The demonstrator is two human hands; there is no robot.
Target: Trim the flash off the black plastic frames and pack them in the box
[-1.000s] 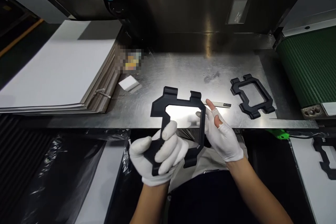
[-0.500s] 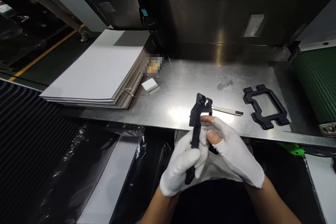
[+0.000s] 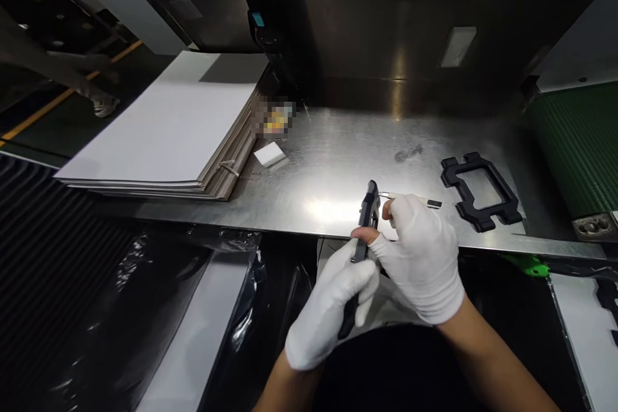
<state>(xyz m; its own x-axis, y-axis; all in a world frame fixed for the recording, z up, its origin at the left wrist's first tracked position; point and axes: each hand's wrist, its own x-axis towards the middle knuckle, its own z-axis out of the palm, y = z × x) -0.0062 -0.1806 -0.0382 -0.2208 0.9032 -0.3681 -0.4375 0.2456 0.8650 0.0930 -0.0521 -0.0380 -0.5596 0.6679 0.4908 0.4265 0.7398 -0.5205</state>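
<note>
Left hand (image 3: 333,299) clenched round frame (image 3: 369,206), held edge-on; right hand (image 3: 420,257) fingers pinched its top. Second frame (image 3: 480,190) lay on desk (image 3: 328,174) at 3 o'clock, well apart.

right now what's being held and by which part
A black plastic frame, edge-on: left hand grips its lower end, right hand pinches near its top.

The desk (image 3: 338,148) is open across its middle, between the white block (image 3: 269,154) and the flat frame (image 3: 480,190). The paper stack (image 3: 159,122) closes the left, the belt (image 3: 574,135) the right, the steel wall (image 3: 367,45) the back. At the front edge the left hand (image 3: 333,306) and right hand (image 3: 420,257) have a grip on the held frame (image 3: 371,203), edge-on. A slim tool (image 3: 425,201) lies just beyond, toward the flat frame.
</note>
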